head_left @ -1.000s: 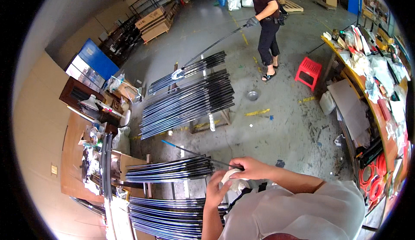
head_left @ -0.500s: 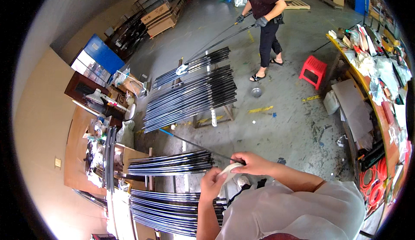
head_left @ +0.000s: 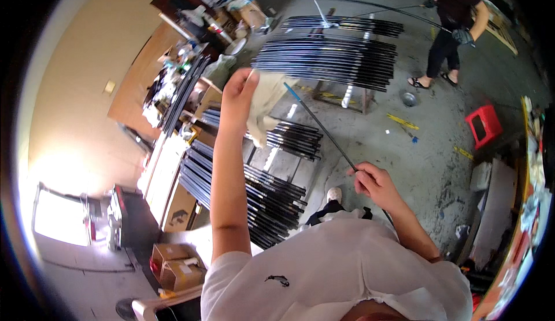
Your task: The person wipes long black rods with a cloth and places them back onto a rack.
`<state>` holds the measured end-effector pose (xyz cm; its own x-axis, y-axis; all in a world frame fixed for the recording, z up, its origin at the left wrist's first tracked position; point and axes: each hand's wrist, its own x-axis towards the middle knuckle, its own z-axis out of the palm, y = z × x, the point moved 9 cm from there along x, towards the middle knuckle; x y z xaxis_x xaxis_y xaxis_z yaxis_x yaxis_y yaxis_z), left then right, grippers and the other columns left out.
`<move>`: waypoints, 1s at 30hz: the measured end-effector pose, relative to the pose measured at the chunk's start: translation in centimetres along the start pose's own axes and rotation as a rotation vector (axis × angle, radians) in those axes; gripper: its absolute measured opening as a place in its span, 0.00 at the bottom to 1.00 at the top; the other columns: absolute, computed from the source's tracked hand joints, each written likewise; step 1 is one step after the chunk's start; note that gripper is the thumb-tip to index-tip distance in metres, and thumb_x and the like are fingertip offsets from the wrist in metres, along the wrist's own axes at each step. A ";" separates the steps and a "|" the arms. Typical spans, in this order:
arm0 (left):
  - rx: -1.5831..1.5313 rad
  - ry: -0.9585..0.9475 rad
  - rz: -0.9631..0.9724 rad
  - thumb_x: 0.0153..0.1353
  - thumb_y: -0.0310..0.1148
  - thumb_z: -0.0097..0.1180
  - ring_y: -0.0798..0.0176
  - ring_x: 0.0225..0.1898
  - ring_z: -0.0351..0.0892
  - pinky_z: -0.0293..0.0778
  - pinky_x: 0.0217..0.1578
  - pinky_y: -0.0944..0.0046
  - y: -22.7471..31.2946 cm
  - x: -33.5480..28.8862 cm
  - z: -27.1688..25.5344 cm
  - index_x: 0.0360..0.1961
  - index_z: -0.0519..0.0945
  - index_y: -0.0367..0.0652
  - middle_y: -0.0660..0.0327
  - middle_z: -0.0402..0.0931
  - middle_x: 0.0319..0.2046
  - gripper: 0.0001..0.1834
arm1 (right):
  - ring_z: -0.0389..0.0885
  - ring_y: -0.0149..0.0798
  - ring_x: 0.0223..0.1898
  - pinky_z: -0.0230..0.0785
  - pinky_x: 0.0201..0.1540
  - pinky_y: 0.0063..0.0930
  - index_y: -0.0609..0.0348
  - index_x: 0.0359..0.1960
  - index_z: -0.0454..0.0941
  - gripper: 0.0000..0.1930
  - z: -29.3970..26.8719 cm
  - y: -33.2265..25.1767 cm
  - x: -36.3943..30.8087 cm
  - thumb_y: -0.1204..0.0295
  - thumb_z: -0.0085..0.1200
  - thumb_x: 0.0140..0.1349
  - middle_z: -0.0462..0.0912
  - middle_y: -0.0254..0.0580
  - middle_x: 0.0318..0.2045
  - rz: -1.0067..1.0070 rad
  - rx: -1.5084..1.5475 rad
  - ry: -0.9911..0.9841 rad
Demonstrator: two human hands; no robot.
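My left hand (head_left: 238,97) is raised ahead of me with its fingers closed on a cream cloth (head_left: 265,101), which hangs down loosely. Lower and to the right, my right hand (head_left: 376,187) grips a thin dark rod (head_left: 327,131). The rod slants up and away to the left, and its blue end lies close beside the cloth; I cannot tell if they touch. Below the cloth, bundles of dark rods (head_left: 272,197) lie side by side on a stand, partly hidden by my left arm.
Past my hands, more dark rods (head_left: 329,58) lie on a rack. At the far right a gloved co-worker (head_left: 454,26) holds long rods. A red stool (head_left: 484,125) and metal bowl (head_left: 409,99) are on the floor. Cardboard boxes (head_left: 179,266) stand at lower left.
My hands have moved apart: the left went up and away with the cloth, now off the rod; the right holds the rod lower right. The view has swung left.
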<state>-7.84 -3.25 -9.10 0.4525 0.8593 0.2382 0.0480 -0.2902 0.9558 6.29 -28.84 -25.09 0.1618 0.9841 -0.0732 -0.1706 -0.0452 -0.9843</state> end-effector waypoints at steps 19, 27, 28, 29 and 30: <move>0.842 -0.205 1.055 0.44 0.28 0.61 0.62 0.25 0.73 0.71 0.27 0.67 11.1 -6.2 11.1 0.29 0.79 0.43 0.61 0.80 0.38 0.08 | 0.59 0.21 0.17 0.52 0.20 0.16 0.63 0.34 0.74 0.11 -1.4 1.3 -0.2 0.68 0.43 0.65 0.66 0.28 0.16 -0.046 0.073 0.219; 0.736 -0.190 1.133 0.43 0.24 0.59 0.66 0.22 0.70 0.67 0.21 0.69 9.5 -11.6 11.3 0.26 0.77 0.42 0.60 0.80 0.38 0.07 | 0.58 0.20 0.17 0.48 0.20 0.17 0.64 0.32 0.73 0.11 -1.4 0.1 -1.3 0.68 0.44 0.65 0.64 0.27 0.15 -0.077 0.045 0.232; 0.688 -0.144 1.118 0.43 0.26 0.60 0.65 0.23 0.71 0.68 0.22 0.69 9.6 -11.9 10.2 0.27 0.77 0.42 0.61 0.79 0.38 0.07 | 0.58 0.20 0.17 0.48 0.20 0.17 0.64 0.32 0.73 0.11 -1.3 0.0 -1.5 0.68 0.44 0.65 0.64 0.27 0.15 -0.087 0.053 0.227; 0.640 -0.098 1.103 0.43 0.28 0.60 0.65 0.24 0.71 0.68 0.22 0.69 9.8 -11.9 9.1 0.27 0.77 0.43 0.62 0.79 0.38 0.07 | 0.58 0.20 0.17 0.48 0.20 0.17 0.64 0.32 0.73 0.11 -1.2 -0.1 -1.6 0.68 0.44 0.65 0.64 0.27 0.15 -0.097 0.061 0.221; 0.648 0.021 1.050 0.45 0.27 0.58 0.63 0.27 0.72 0.68 0.29 0.68 10.2 -11.3 7.7 0.27 0.77 0.42 0.59 0.79 0.37 0.06 | 0.58 0.20 0.17 0.48 0.20 0.17 0.64 0.32 0.73 0.11 -1.1 -0.1 -1.7 0.68 0.44 0.65 0.64 0.27 0.15 -0.104 0.068 0.218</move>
<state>-5.58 -19.22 -3.38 0.5242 0.0889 0.8469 0.1051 -0.9937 0.0392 7.07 -30.67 -25.09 0.3866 0.9222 -0.0122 -0.2062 0.0735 -0.9757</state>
